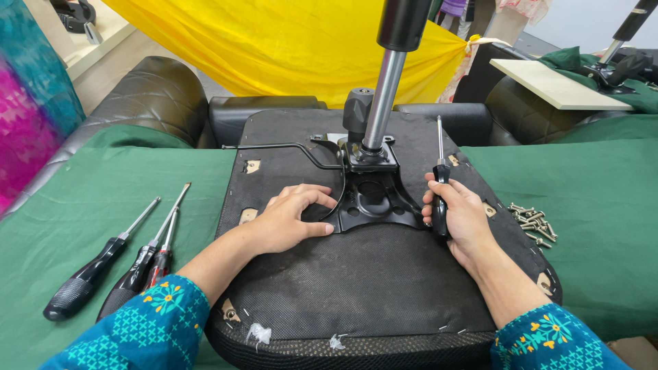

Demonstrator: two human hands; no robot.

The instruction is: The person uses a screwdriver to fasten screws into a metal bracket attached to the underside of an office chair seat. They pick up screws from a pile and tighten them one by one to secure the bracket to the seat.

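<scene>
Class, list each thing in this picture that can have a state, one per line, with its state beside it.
Left hand: open, resting flat on the black metal plate.
Right hand: shut on the screwdriver, shaft pointing up.
Chair seat: upside down on the green cloth.
Gas cylinder: upright in the plate.
Three spare screwdrivers: lying flat, unheld.
Screws: loose, heaped on the cloth.
</scene>
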